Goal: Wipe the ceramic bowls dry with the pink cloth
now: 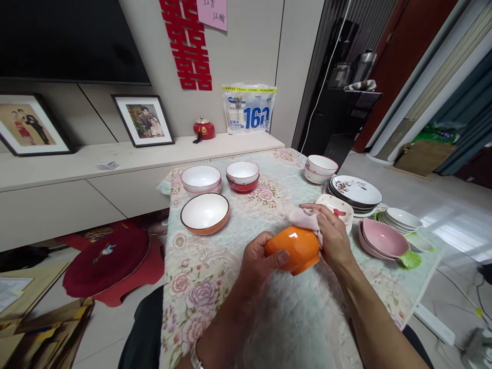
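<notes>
Forearms (371, 307) cropped below; orange bowl (294, 248), inside hidden; cloth (303, 217) partly covered.

The orange bowl (295, 246) has a glossy, smooth, ceramic-looking glaze with a bright highlight, against a soft, matt pale cloth (303, 217). The floral tablecloth (203, 294) looks like matt quilted fabric (slightly puckered), the far package (249, 110) is shiny clear plastic, and at near left lie sheets of matt brown cardboard (63, 334).
</notes>
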The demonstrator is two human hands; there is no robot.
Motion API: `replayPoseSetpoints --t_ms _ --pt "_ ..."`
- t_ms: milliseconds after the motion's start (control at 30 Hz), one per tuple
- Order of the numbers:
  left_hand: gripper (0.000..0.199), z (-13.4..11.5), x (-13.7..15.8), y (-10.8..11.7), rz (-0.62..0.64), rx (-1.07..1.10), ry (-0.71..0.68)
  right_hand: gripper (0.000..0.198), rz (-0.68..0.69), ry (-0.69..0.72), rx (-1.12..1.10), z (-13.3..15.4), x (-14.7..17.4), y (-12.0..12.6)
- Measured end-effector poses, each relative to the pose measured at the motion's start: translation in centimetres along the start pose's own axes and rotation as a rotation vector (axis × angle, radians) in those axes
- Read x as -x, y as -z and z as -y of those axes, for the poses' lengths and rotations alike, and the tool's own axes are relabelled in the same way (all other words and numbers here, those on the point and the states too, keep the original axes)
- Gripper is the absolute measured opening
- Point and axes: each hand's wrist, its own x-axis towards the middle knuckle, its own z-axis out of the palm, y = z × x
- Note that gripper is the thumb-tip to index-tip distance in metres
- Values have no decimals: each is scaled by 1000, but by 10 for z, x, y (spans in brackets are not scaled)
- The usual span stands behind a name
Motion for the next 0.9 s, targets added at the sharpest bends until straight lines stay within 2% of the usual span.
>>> replayPoseSetpoints --t_ms 67,133,300,467,533,567,633,700,800,900 --pt "33 -2 -2 2 -41 61 5 30 -42 -131 -109 -12 -4 1" --pt "35 -4 -4 3 -90 123 -12 33 -63 -126 -108 -18 -4 -3" --pt "32 -5 -10 4 -129 217 -62 34 -25 190 184 -4 12 -21" --pt "20 -4 -10 -2 -121 185 -119 40 153 580 487 18 31 -39" --pt "16 -4 -8 -4 -101 170 -123 43 202 666 529 20 32 -39" --pt "17 -4 -8 -4 -90 164 -118 44 207 663 521 20 30 -37" --pt "22 -4 -7 -4 -70 165 -102 42 176 577 449 16 25 -29" --pt "30 -3 -6 -2 -48 181 -74 39 97 431 319 9 19 -21" --pt "39 -3 -5 0 -14 212 -44 38 -10 151 32 -1 9 -13" --pt "40 -6 -2 2 -19 242 -41 37 -62 -92 -302 -4 2 -17"
